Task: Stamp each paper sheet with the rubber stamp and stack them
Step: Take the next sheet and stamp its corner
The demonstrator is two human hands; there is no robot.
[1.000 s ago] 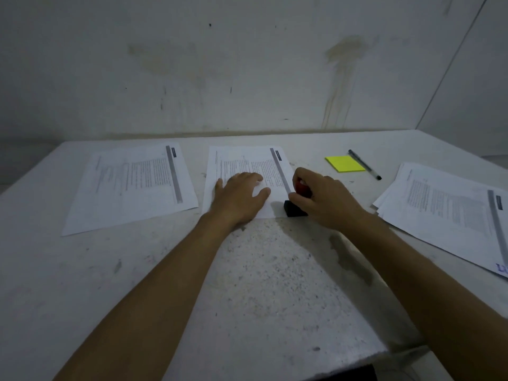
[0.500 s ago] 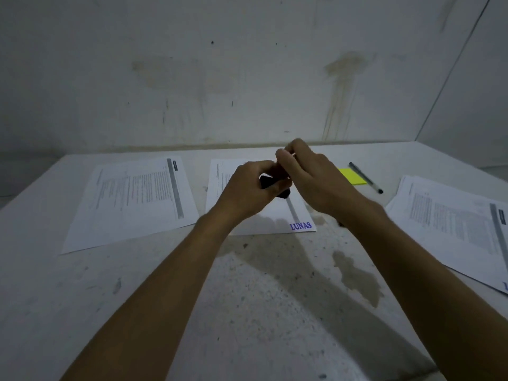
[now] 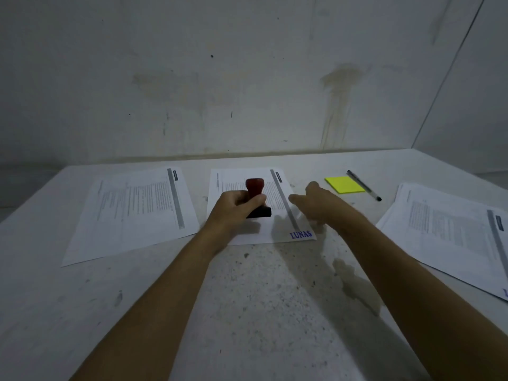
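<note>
The rubber stamp [image 3: 256,195], red handle on a black base, is upright in my left hand [image 3: 233,209], whose fingers curl round it above the middle paper sheet [image 3: 247,235]. That sheet carries a blue "LUNAS" mark [image 3: 301,234] at its near right corner. My right hand [image 3: 316,204] hovers over the sheet's right edge with fingers extended, holding nothing; it is blurred. Another printed sheet [image 3: 132,215] lies to the left. A stack of printed sheets [image 3: 450,232] lies at the right.
A yellow sticky-note pad [image 3: 344,184] and a black pen [image 3: 363,185] lie at the back right of the white table [image 3: 261,312]. The wall stands close behind the papers. A stain marks the table near my right forearm.
The stamp left the sheet's corner, leaving the blue mark. It passed from my right hand to my left hand. My right hand let go and moved right over the sheet's edge.
</note>
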